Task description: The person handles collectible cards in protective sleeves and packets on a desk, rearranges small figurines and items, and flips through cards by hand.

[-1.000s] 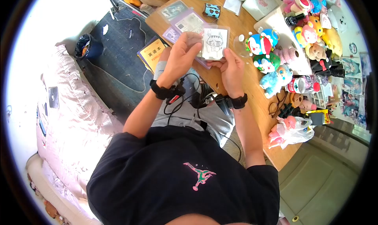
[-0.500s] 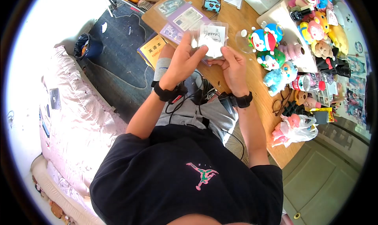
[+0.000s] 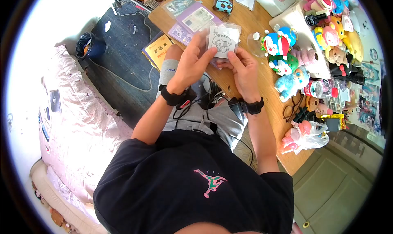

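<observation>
Between my two hands is a small square card in a clear plastic sleeve [image 3: 222,38], printed with a black line drawing of a cartoon face on white. My left hand [image 3: 191,65] grips its lower left, thumb on the front and fingers behind. At the lower right corner, my right hand [image 3: 245,71] pinches it with thumb and bent fingers. Just beyond my left hand, a purple package with a white label [image 3: 198,19] lies on the wooden desk. A clear-covered picture card [image 3: 179,4] rests beside that package.
Plush toys and figures, including a blue figure in red [image 3: 277,44], crowd the desk's right side. A small blue patterned pouch [image 3: 223,5] lies at the back. Glasses [image 3: 292,108] and a plastic bag [image 3: 313,136] are nearer. A yellow notebook [image 3: 159,52] sits at the left edge.
The sleeved card has tilted slightly, so glare has left it and the drawing shows clearly. Both hands keep their hold, and the view has shifted a little.
</observation>
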A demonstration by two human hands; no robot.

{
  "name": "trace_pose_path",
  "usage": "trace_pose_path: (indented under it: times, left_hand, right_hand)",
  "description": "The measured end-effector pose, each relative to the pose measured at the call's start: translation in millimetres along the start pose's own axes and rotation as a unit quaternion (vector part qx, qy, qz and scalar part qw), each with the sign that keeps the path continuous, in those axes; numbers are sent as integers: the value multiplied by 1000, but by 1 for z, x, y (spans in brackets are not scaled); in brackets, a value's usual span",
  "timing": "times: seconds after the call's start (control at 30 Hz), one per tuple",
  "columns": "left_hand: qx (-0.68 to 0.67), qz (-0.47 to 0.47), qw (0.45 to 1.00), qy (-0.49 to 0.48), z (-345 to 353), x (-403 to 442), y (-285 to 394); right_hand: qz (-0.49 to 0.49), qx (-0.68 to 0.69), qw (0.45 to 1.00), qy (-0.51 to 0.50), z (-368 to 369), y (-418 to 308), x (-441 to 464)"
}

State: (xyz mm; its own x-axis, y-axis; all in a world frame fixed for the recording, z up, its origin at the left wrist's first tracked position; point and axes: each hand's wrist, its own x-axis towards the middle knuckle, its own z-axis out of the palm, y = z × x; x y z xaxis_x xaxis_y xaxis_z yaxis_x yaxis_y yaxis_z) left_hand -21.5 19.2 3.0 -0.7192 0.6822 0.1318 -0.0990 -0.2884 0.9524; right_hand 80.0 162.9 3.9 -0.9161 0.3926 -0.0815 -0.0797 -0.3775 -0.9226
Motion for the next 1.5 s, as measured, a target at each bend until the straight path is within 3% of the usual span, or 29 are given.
trace_pose_path:
  times: [1.5]
  left_hand:
    - [-34,-6,999,38,-4,-2,-3]
  right_hand:
    - [-11,4,1000,4,-1,1,1]
